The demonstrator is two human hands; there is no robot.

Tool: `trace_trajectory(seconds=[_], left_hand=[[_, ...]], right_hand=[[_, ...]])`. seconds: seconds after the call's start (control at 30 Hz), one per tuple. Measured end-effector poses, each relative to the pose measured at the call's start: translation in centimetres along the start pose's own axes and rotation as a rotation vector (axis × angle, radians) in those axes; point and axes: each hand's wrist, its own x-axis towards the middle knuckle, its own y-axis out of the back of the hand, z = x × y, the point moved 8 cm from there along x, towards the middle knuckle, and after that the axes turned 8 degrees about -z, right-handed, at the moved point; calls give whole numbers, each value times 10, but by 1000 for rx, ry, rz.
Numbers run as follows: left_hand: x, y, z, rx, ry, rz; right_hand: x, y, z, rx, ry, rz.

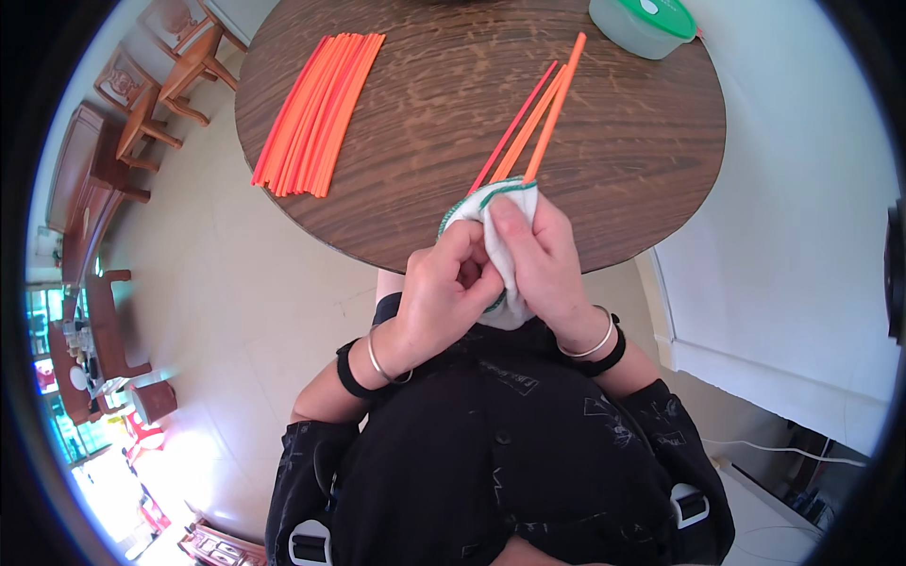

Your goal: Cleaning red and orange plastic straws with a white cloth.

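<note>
Both my hands are at the near edge of a round wood-grain table. My right hand [541, 255] grips a white cloth with green stitched edging [511, 301], its thumb pressing on the fold. An orange stick [559, 106] points up and away from the cloth, its lower end hidden there. My left hand [449, 286] pinches the cloth from the left with curled fingers. Beyond the cloth, a thin red stick [513, 127] and some orange sticks [529, 127] slant over the table; their lower ends are hidden. A bundle of orange and red sticks [318, 117] lies at the table's left.
A clear plastic container with a green lid [644, 28] stands at the far right of the round table [425, 141]. Carved wooden chairs [141, 117] stand on the left of the tiled floor. A white surface [786, 212] borders the table on the right.
</note>
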Motion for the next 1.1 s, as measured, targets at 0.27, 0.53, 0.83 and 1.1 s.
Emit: trace_trajectory(seconds=[0.27,0.53,0.83,1.1], left_hand=[[-28,3,-5,-107,51,-302],[-20,3,-18,-246,127,-223],[-3,23,7,-414,-14,17],[11,68,-7,-496,21,104]], right_hand=[[24,84,-42,129,70,307],[-3,15,-3,30,-41,79],[-1,5,-14,-163,-57,-80],[-12,-40,-1,-557,-124,-485]])
